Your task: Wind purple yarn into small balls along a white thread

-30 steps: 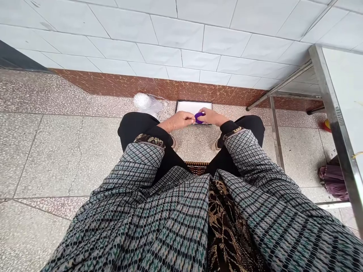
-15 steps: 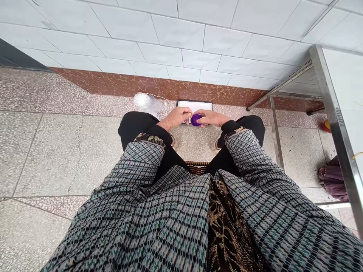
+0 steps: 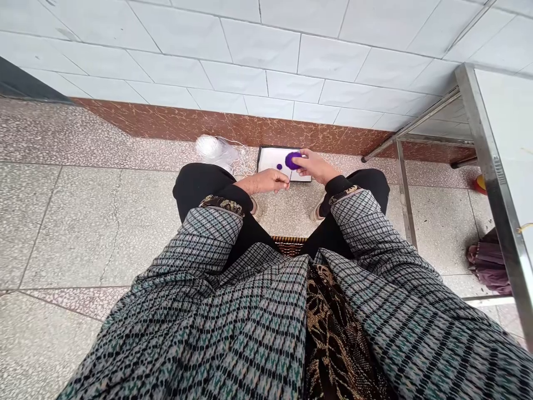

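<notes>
A fuzzy purple yarn ball (image 3: 293, 160) is gripped by my right hand (image 3: 313, 165), thumb and fingers closed round its right side. My left hand (image 3: 270, 181) is lower and to the left, its fingertips pinched on a thin purple yarn strand (image 3: 290, 175) that runs down from the ball. Beneath both hands lies a shallow box (image 3: 270, 155) with a white inside and a dark rim. Inside it rests a small purple ball (image 3: 279, 166), apart from my fingers.
Left of the box, white yarn in a clear bag (image 3: 210, 149) and loose white strands (image 3: 244, 160) lie on the speckled floor. A tiled wall (image 3: 283, 91) rises just behind. To the right stands a metal-framed table (image 3: 485, 133), with dark purple cloth (image 3: 490, 262) under it.
My right hand has moved up with the yarn ball, and my left hand has dropped slightly, so they are farther apart. The strand between them and the small purple ball now show.
</notes>
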Demonstrator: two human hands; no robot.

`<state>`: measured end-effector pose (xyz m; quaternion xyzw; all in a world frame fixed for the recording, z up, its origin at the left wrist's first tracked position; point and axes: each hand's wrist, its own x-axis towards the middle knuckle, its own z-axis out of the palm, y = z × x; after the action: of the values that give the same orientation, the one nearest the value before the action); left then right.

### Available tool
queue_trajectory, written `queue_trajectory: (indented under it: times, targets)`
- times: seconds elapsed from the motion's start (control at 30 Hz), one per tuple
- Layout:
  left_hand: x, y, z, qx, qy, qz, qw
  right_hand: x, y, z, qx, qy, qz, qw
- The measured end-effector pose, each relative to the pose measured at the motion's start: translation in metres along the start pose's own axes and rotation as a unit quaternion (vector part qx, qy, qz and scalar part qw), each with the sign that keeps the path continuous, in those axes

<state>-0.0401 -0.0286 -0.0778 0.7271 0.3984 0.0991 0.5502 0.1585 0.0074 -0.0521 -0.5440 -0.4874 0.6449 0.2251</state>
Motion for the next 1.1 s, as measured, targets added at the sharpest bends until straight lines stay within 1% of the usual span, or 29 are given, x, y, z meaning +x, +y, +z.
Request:
queue_trajectory:
  times: [0.07, 0.1, 0.2, 0.3, 0.4, 0.43, 0.47, 0.5, 0.53, 0.6, 0.67, 0.73, 0.77, 0.8, 0.83, 0.87, 0.93, 1.0, 1.1]
  targets:
    - [-0.001, -0.001, -0.001, 0.014, 0.030, 0.013, 0.999, 0.003, 0.004, 0.001, -0.095, 0.015, 0.027, 0.995]
    - [-0.001, -0.002, -0.003, 0.021, 0.057, 0.018, 0.998, 0.003, 0.006, 0.001, -0.131, 0.006, 0.035, 0.991]
    - [-0.001, -0.005, -0.007, 0.044, 0.157, 0.019, 0.986, 0.001, 0.007, -0.001, -0.181, -0.067, 0.046, 0.980]
    - [0.000, -0.007, -0.010, 0.059, 0.239, 0.018, 0.969, -0.004, 0.005, -0.004, -0.178, -0.154, 0.050, 0.971]
    - [0.001, -0.007, -0.011, 0.064, 0.278, 0.027, 0.958, -0.009, 0.000, -0.006, -0.110, -0.238, 0.045, 0.964]
    - [0.001, -0.007, -0.011, 0.063, 0.282, 0.024, 0.957, -0.011, -0.002, -0.006, -0.069, -0.249, 0.036, 0.965]
    - [0.001, -0.007, -0.011, 0.061, 0.280, 0.016, 0.958, -0.012, -0.004, -0.007, -0.022, -0.245, 0.022, 0.969]
    - [0.001, -0.007, -0.011, 0.056, 0.272, 0.005, 0.961, -0.012, -0.006, -0.007, 0.028, -0.224, 0.001, 0.974]
    - [0.001, -0.006, -0.011, 0.049, 0.255, -0.006, 0.966, -0.011, -0.008, -0.007, 0.073, -0.190, -0.021, 0.979]
    - [0.000, -0.006, -0.010, 0.030, 0.199, -0.015, 0.980, -0.008, -0.010, -0.008, 0.132, -0.105, -0.055, 0.984]
    - [0.000, -0.006, -0.008, 0.010, 0.125, 0.001, 0.992, -0.003, -0.009, -0.007, 0.137, -0.029, -0.053, 0.989]
    - [0.000, -0.007, -0.007, -0.003, 0.069, 0.025, 0.997, 0.002, -0.004, -0.006, 0.081, 0.024, -0.024, 0.996]
    - [0.000, -0.007, -0.007, -0.007, 0.057, 0.031, 0.998, 0.004, -0.001, -0.006, 0.039, 0.036, -0.008, 0.999]
    - [0.001, -0.008, -0.007, -0.009, 0.059, 0.034, 0.998, 0.005, 0.002, -0.006, -0.007, 0.034, 0.008, 0.999]
    - [0.001, -0.009, -0.007, -0.009, 0.072, 0.033, 0.997, 0.006, 0.004, -0.005, -0.050, 0.017, 0.021, 0.998]
    - [0.002, -0.010, -0.008, -0.008, 0.095, 0.030, 0.995, 0.006, 0.006, -0.006, -0.087, -0.013, 0.033, 0.996]
    - [0.002, -0.011, -0.009, 0.002, 0.153, 0.028, 0.988, 0.003, 0.007, -0.006, -0.138, -0.092, 0.053, 0.985]
    - [0.001, -0.011, -0.011, 0.017, 0.198, 0.037, 0.979, -0.001, 0.005, -0.007, -0.162, -0.162, 0.062, 0.971]
    - [0.001, -0.010, -0.012, 0.026, 0.220, 0.040, 0.974, -0.009, -0.001, -0.007, -0.137, -0.224, 0.061, 0.963]
